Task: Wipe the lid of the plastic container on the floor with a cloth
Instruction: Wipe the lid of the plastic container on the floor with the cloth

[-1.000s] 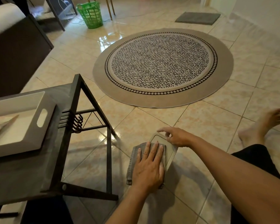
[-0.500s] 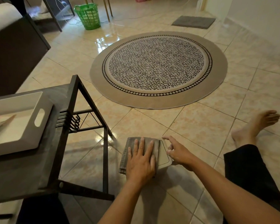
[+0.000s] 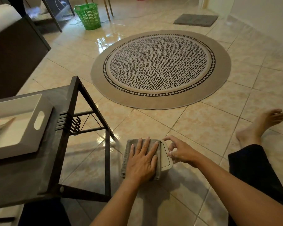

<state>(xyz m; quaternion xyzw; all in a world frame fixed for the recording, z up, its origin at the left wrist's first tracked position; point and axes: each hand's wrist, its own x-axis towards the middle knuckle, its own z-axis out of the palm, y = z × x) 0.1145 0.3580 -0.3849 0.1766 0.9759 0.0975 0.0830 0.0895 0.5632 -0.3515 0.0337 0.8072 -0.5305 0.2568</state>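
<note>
A pale plastic container sits on the tiled floor, and only the right strip of its lid point(image 3: 165, 154) shows. A folded grey cloth point(image 3: 127, 158) covers the rest of the lid. My left hand point(image 3: 142, 160) lies flat on the cloth with fingers spread, pressing it down. My right hand point(image 3: 181, 152) is at the container's right edge, with its curled fingertips touching the lid's rim.
A dark metal-framed table point(image 3: 75, 98) stands close on the left with a white tray point(image 3: 23, 128) on it. A round patterned rug point(image 3: 160, 69) lies ahead. My bare foot point(image 3: 260, 126) and dark trouser leg are at the right. A green basket point(image 3: 88, 15) stands far back.
My left hand has slid the cloth up over the lid, covering more of it. My right hand has shifted from the lid's far corner to its right edge.
</note>
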